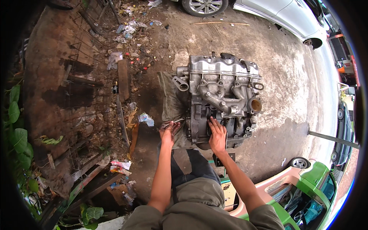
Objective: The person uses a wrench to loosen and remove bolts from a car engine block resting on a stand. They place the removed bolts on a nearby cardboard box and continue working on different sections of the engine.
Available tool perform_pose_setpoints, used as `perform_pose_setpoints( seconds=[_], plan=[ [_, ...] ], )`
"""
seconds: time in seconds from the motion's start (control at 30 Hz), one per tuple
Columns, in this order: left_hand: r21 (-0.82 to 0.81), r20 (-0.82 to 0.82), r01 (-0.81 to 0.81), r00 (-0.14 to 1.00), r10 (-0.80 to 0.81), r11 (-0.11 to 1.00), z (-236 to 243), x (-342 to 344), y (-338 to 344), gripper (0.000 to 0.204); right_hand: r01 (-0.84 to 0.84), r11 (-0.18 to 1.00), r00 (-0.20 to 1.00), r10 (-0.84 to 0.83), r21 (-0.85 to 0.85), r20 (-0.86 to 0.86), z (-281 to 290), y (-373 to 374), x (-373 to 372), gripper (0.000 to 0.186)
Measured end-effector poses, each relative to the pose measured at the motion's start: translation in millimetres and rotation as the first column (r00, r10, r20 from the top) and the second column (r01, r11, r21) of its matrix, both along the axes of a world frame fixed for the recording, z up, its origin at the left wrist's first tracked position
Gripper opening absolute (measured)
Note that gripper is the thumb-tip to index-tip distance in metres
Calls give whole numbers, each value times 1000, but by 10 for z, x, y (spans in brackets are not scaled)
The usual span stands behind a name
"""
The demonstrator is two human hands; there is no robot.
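Observation:
In front of me an engine (224,69) lies on the ground, with a silver valve cover, curved manifold pipes (222,102) and a darker block below. Part of a worn grey-green cloth (168,99) spreads beneath its left side. My right hand (217,136) rests on the dark block, fingers stretched out and nothing visible in them. Beside the block's lower left corner, over the cloth, my left hand (168,133) is closed round a thin pale metal rod (178,121). Its far end lies close to the block, and its kind is too small to tell.
Litter (145,119) and a wooden plank (124,80) lie on dirt at the left, near rusty metal sheeting (57,96). A silver car (276,13) stands at the far side. A green vehicle (318,180) is at the lower right, near a metal post (329,138).

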State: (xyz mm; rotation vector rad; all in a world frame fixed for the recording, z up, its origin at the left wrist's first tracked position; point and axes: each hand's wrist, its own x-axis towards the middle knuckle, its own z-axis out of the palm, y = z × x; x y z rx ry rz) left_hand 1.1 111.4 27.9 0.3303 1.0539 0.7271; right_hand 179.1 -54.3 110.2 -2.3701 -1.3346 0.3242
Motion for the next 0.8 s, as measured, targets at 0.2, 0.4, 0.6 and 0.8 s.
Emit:
perform_pose_setpoints(
  seconds=[0.2, 0.4, 0.6, 0.8],
  plan=[
    [279, -235, 195, 963, -130, 940, 231, 49, -70, 9, -4, 1000, 1000, 4, 7, 4, -2, 4, 1, 58],
    [301, -298, 205, 948, -112, 931, 271, 92, -272, 12, -6, 1000, 1000, 6, 13, -5, 6, -1, 5, 58],
    [404, -585, 474, 791, -178, 782, 334, 163, -429, 10, -10, 999, 1000, 9, 35, 8, -23, -4, 2, 56],
    [514, -771, 659, 635, -40, 549, 505, 219, -494, 15, -11, 999, 1000, 11, 30, 2, -24, -10, 5, 59]
  ],
)
